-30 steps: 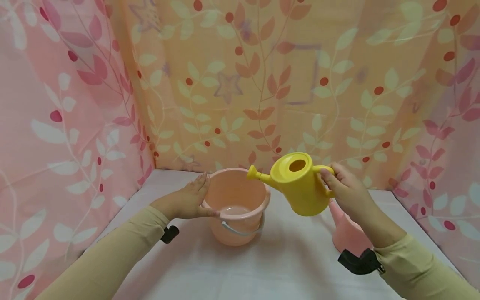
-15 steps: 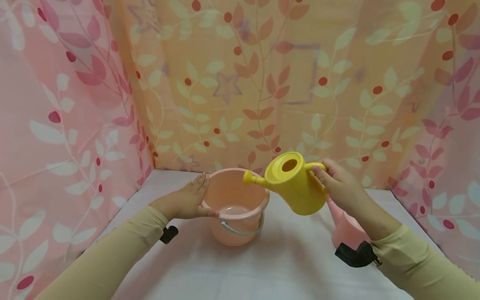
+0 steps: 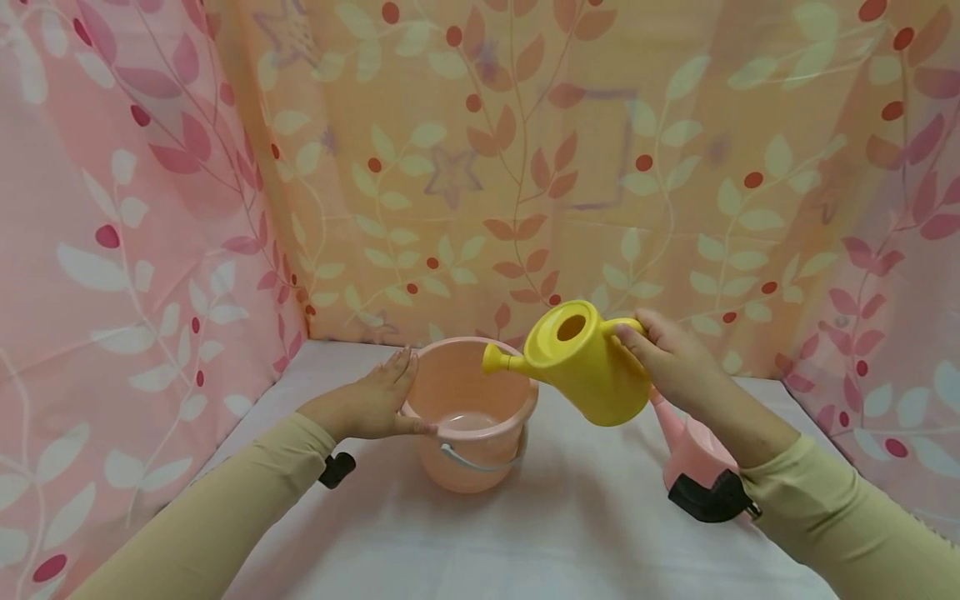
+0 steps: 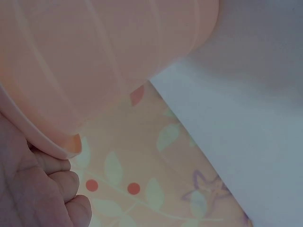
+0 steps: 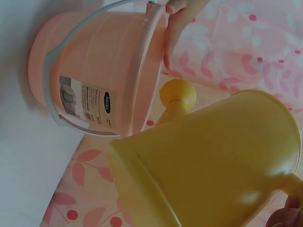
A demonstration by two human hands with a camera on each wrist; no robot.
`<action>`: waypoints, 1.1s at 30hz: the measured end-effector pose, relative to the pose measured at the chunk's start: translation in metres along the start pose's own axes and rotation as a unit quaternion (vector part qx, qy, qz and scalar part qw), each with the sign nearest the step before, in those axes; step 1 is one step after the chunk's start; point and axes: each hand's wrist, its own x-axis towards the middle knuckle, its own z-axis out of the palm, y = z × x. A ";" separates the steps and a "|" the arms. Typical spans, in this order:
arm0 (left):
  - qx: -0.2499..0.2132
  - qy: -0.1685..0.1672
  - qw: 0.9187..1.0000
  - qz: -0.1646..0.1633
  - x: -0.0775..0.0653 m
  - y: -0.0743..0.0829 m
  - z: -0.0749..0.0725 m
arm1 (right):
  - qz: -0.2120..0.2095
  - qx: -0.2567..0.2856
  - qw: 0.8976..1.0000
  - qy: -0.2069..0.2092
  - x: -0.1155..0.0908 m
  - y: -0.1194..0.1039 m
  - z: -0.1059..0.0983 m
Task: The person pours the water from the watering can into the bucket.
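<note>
A peach plastic bucket [image 3: 468, 467] with a pale grey handle stands upright on the white surface. My left hand [image 3: 369, 407] rests on the left of its rim, fingers straight and thumb along the front edge. In the left wrist view, fingertips [image 4: 64, 184] lie against the rim. My right hand [image 3: 678, 367] grips the handle of a yellow watering can [image 3: 592, 375], held in the air right of the bucket. The can tilts left, its spout over the bucket's opening. No water is visible. The right wrist view shows a printed label [image 5: 87, 104] on the bucket.
A pink watering can [image 3: 697, 454] stands on the white surface [image 3: 525, 542] at the right, partly hidden by my right wrist and its black camera mount [image 3: 712, 497]. Leaf-patterned cloth walls [image 3: 525, 167] close in the back and both sides.
My right hand has moved left with the yellow watering can, bringing its spout farther over the bucket. The can tilts a little more. My left hand and the bucket stay put.
</note>
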 end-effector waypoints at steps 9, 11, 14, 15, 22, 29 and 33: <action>-0.003 0.004 1.000 0.001 0.000 -0.001 0.002 | -0.011 0.003 1.000 -0.006 0.001 -0.004 -0.002; -0.002 0.006 1.000 0.002 0.001 -0.002 0.002 | -0.016 0.002 1.000 -0.006 0.002 -0.005 -0.002; 0.001 0.008 1.000 0.004 0.001 -0.002 0.002 | -0.023 0.004 1.000 -0.008 0.002 -0.007 -0.003; 0.002 0.009 1.000 0.005 0.001 -0.002 0.002 | -0.024 0.004 1.000 -0.009 0.002 -0.007 -0.003; 0.002 0.009 1.000 0.007 0.000 -0.001 0.001 | -0.021 -0.005 1.000 -0.010 0.003 -0.010 -0.003; 0.002 0.008 1.000 0.008 0.000 0.000 0.000 | -0.028 -0.013 1.000 -0.007 0.003 -0.012 -0.002; 0.002 0.006 1.000 0.007 0.000 0.001 -0.001 | -0.026 -0.017 0.999 -0.006 0.004 -0.012 -0.002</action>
